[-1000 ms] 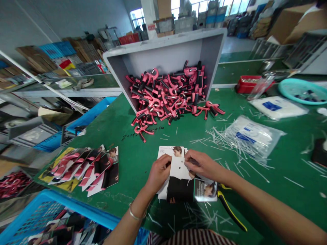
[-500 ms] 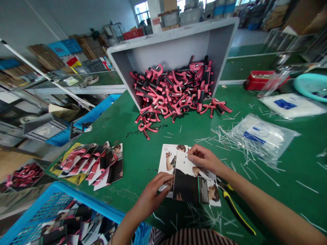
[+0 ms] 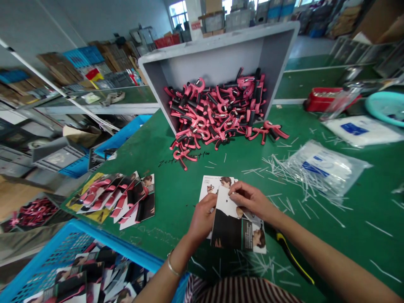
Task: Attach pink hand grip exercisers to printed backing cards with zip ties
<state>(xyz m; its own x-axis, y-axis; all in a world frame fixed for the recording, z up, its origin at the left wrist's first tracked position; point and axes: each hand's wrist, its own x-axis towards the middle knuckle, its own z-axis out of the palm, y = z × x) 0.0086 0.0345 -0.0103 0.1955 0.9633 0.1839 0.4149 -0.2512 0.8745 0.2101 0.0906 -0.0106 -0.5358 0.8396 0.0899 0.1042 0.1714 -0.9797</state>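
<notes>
A printed backing card (image 3: 227,227), dark in the lower part and white with small holes above, is held tilted over other cards (image 3: 207,182) on the green table. My right hand (image 3: 252,201) pinches its upper part between thumb and fingers. At the card's left edge is my left hand (image 3: 203,214), closed on that edge with the fingertips hidden behind it. Yellow-and-black handled pliers (image 3: 294,257) lie to the right, partly under my right forearm. Thin white plastic ties (image 3: 260,265) are strewn in front of the card.
A grey crate (image 3: 221,46) on its side spills pink-and-black spring-grip pieces (image 3: 217,111). Carded pieces (image 3: 121,195) lie fanned at left, above a blue basket (image 3: 71,229) of more cards. Bags of ties (image 3: 325,166), a red box (image 3: 322,99) and a turquoise basin (image 3: 386,107) stand right.
My left hand has moved up along the card's left edge, and a bracelet now shows on that wrist. The card has shifted slightly left; my right hand keeps its pinch.
</notes>
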